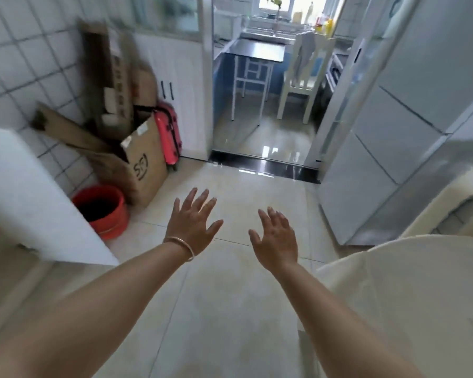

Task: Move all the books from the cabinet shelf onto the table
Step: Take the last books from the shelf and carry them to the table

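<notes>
My left hand (pixel 193 222) and my right hand (pixel 277 237) are stretched out in front of me over the tiled floor, fingers spread, backs up, holding nothing. A bracelet sits on my left wrist. No books are in view. A round table (pixel 410 290) with a pale cloth shows at the lower right, just right of my right forearm. A white cabinet (pixel 175 85) with dark handles stands against the wall at the back left; no open shelf of it shows.
Cardboard boxes (pixel 145 165), a pink suitcase (pixel 168 135) and a red bucket (pixel 104 208) crowd the left corner. A white unit (pixel 25 200) juts in at the left. A fridge (pixel 388 148) stands at the right. A doorway ahead opens onto a kitchen with a chair (pixel 303 75).
</notes>
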